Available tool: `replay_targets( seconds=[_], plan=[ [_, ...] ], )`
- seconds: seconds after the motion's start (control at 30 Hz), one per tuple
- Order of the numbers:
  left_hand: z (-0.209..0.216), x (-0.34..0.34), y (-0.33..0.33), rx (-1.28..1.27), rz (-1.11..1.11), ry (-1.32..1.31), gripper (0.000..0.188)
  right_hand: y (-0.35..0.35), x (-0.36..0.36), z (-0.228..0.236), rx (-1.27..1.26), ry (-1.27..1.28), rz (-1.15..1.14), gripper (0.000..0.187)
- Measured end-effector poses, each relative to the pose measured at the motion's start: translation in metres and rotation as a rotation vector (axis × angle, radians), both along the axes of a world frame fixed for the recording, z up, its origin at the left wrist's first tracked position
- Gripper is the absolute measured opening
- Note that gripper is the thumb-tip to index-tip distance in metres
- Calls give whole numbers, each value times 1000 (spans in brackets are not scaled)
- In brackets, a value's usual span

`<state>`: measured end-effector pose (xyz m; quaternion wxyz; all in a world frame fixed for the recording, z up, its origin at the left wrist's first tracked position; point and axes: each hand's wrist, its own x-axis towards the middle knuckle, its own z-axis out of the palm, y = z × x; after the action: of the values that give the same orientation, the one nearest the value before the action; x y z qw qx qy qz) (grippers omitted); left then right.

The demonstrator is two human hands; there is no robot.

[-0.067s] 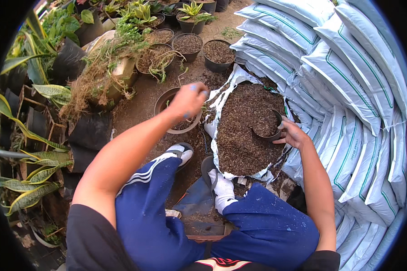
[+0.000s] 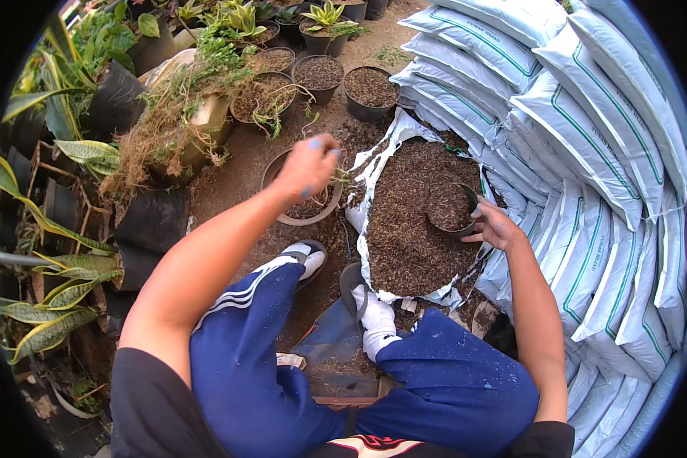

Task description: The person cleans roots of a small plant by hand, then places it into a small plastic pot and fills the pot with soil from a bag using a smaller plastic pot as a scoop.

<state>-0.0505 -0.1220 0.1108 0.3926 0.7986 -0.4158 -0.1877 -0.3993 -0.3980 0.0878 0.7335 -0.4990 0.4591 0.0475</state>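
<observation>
My left hand (image 2: 311, 166) is closed over a round pot (image 2: 301, 222) with a pale rim, standing on the ground. Its fingers curl inward and hide whatever they may hold; a thin green sprig (image 2: 342, 180) shows just beside them. On the right, my right hand (image 2: 491, 224) grips the rim of a small black pot (image 2: 466, 229). That pot lies tilted and partly sunk in brown, crumbly potting mix (image 2: 412, 244), with mix inside it. An opened white sack (image 2: 364, 256) surrounds the heap of mix.
White sacks (image 2: 588, 145) with green lines are stacked high along the right. Black pots filled with mix (image 2: 370, 88) stand at the back. Uprooted plants with dry roots (image 2: 156, 153) lie at the left, near variegated leafy plants (image 2: 61, 328). My feet rest between pot and sack.
My left hand has shifted slightly left over the pale-rimmed pot, still closed. My right hand and the small black pot stay almost in place.
</observation>
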Motion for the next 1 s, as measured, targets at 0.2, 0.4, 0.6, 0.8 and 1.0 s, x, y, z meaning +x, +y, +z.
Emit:
replay_targets(
  seconds=[0.2, 0.4, 0.6, 0.8, 1.0],
  plan=[
    [-28, 42, 68, 319, 185, 200, 32, -19, 0, 6, -65, -71, -96, 70],
    [-54, 44, 89, 485, -71, 77, 59, -27, 27, 12, 1, -237, -68, 54],
    [-56, 35, 74, 344, 60, -5, 53, -8, 94, 13, 35, -311, 14, 59],
    [-70, 44, 52, 508, -148, -73, 60, 31, 169, 11, 71, -332, 38, 73],
    [-68, 26, 32, 425, -149, 29, 84, 33, 188, 8, 53, -315, 123, 75]
  ],
)
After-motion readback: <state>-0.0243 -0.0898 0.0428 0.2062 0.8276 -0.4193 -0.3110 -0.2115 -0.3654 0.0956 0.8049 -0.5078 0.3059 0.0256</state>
